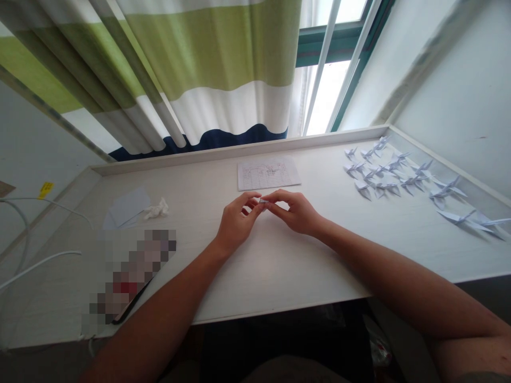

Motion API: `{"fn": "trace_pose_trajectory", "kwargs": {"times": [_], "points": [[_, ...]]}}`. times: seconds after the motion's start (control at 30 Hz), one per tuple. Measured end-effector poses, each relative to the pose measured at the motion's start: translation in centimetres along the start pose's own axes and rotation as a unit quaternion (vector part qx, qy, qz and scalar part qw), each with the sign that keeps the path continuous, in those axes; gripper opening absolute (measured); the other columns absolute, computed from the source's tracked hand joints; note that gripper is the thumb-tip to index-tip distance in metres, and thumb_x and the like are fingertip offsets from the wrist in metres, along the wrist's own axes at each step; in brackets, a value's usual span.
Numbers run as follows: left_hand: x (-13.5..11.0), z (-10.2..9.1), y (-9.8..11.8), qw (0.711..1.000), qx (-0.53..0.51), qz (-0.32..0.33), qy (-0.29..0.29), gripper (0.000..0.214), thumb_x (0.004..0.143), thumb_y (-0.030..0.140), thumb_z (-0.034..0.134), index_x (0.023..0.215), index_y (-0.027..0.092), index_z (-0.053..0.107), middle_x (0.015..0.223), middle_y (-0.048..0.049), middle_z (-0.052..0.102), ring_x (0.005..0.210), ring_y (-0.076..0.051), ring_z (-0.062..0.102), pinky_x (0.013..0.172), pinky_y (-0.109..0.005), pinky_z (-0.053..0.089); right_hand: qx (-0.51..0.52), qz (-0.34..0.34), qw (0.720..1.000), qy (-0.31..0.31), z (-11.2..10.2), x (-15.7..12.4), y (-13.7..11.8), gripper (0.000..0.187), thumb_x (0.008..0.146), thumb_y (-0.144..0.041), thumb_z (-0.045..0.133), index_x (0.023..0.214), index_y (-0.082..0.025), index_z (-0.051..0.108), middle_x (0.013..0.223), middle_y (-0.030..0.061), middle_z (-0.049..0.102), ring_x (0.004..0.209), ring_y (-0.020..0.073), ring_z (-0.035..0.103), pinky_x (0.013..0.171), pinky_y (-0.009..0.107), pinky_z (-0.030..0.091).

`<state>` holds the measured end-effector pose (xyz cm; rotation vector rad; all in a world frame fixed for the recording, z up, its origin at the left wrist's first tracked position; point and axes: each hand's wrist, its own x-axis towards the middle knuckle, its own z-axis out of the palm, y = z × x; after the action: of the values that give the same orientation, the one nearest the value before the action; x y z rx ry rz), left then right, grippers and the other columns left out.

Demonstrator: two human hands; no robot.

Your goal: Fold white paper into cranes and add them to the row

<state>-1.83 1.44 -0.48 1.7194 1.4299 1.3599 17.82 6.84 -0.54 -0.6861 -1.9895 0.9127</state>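
Observation:
My left hand and my right hand meet over the middle of the white desk. Both pinch a small folded piece of pale paper between their fingertips, just above the desktop. Most of the paper is hidden by the fingers. A printed sheet with a table of lines lies flat just beyond the hands.
Several folded paper cranes are spread over the desk's right side, up to the wall. At the left lie a pale paper sheet, a crumpled paper scrap, a blurred-out object and white cables. A striped curtain hangs behind.

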Motion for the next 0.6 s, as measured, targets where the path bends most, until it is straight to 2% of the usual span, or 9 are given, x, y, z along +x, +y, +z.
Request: {"fn": "trace_pose_trajectory", "kwargs": {"times": [0.13, 0.27, 0.37, 0.47, 0.6], "points": [[0.0, -0.2, 0.4, 0.994, 0.053, 0.089, 0.036, 0.014, 0.096, 0.038, 0.078, 0.103, 0.025, 0.076, 0.097, -0.0038, 0.078, 0.09, -0.019, 0.073, 0.073, -0.031, 0.055, 0.106, 0.04, 0.994, -0.007, 0.3, 0.0, -0.2, 0.024, 0.099, -0.045, 0.074, 0.108, -0.024, 0.083, 0.107, 0.0062, 0.085, 0.098, 0.0236, 0.079, 0.09, 0.041, 0.063], [-0.1, -0.4, 0.7, 0.99, 0.052, 0.102, 0.08, 0.028, 0.09, 0.036, 0.084, 0.11, 0.023, 0.069, 0.1, -0.0033, 0.077, 0.088, -0.018, 0.073, 0.073, -0.03, 0.056, 0.237, 0.078, 0.968, 0.037, 0.6, 0.3, -0.1, 0.029, 0.091, -0.05, 0.084, 0.103, -0.023, 0.08, 0.104, 0.0055, 0.085, 0.099, 0.0225, 0.08, 0.095, 0.043, 0.065], [-0.2, -0.6, 1.0, 0.983, 0.065, 0.134, 0.108, 0.019, 0.092, 0.032, 0.08, 0.101, 0.022, 0.066, 0.092, -0.0015, 0.073, 0.08, -0.016, 0.069, 0.07, -0.029, 0.054, 0.313, 0.095, 0.943, 0.059, 0.6, 0.5, -0.1, 0.03, 0.088, -0.049, 0.087, 0.101, -0.024, 0.078, 0.106, 0.0048, 0.085, 0.102, 0.021, 0.08, 0.103, 0.046, 0.064], [-0.3, -0.7, 1.2, 0.978, 0.075, 0.165, 0.099, 0.006, 0.098, 0.027, 0.071, 0.095, 0.022, 0.068, 0.079, 0.0008, 0.071, 0.069, -0.014, 0.064, 0.069, -0.028, 0.054, 0.358, 0.114, 0.925, 0.056, 0.5, 0.6, -0.3, 0.031, 0.087, -0.049, 0.088, 0.104, -0.025, 0.077, 0.111, 0.0042, 0.085, 0.104, 0.0199, 0.08, 0.108, 0.049, 0.062], [-0.4, -0.6, 1.2, 0.983, 0.058, 0.161, 0.069, 0.008, 0.099, 0.029, 0.071, 0.1, 0.022, 0.075, 0.09, -0.0027, 0.08, 0.077, -0.017, 0.072, 0.074, -0.031, 0.059, 0.38, 0.138, 0.913, 0.051, 0.5, 0.6, -0.5, 0.035, 0.086, -0.05, 0.09, 0.107, -0.027, 0.074, 0.112, 0.0037, 0.085, 0.109, 0.0214, 0.079, 0.112, 0.053, 0.059]]}}
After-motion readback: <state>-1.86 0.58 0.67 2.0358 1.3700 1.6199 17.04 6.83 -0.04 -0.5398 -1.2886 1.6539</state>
